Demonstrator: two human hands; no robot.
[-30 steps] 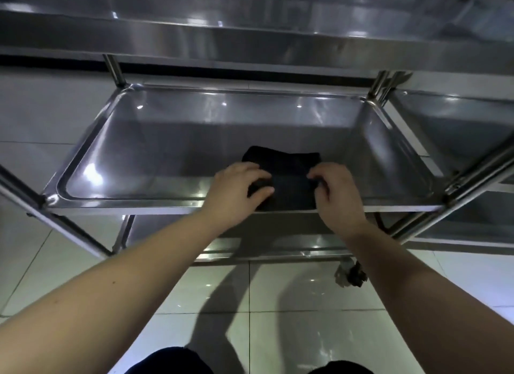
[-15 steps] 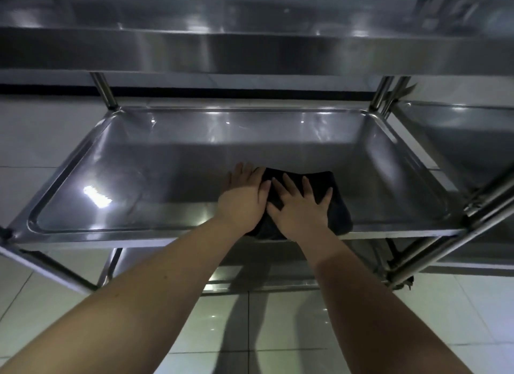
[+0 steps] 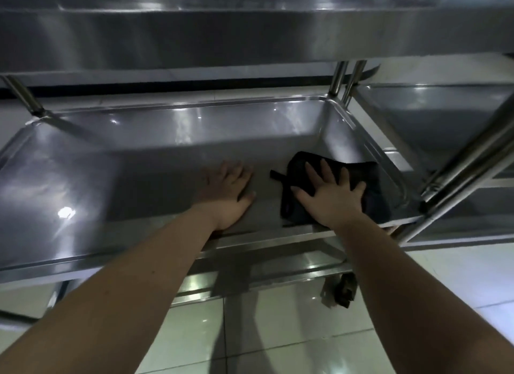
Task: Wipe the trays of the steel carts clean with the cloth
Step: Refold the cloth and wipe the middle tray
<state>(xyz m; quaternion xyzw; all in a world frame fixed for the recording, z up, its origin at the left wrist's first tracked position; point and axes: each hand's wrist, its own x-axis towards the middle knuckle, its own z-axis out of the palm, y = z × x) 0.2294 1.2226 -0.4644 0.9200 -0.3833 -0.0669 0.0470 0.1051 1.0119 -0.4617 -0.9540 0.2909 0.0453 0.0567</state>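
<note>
The right hand (image 3: 331, 198) lies flat, fingers spread and straight, pressing a dark, folded cloth (image 3: 372, 181) onto the floor of the shallow, rectangular steel middle tray (image 3: 125, 184). The cloth sits under that palm, close to the tray wall on the hand's right. The left hand (image 3: 228, 190) rests flat and bare on the steel just beside the cloth, apart from it and from the other hand, holding nothing. I judge the wiping to be under way on this tray, with the right end being covered now. The long stretch to the left of the left hand and the strip beyond both sets of fingertips probably remain. The dim, glary steel shows no plain line between wiped and unwiped metal, so how much is done cannot be told. The steel upper tray (image 3: 194, 39) above the hands, the lower tray (image 3: 278, 265) below the wrists and the neighbouring cart's tray (image 3: 434, 117) to the right of the right hand give no sign either way.
</note>
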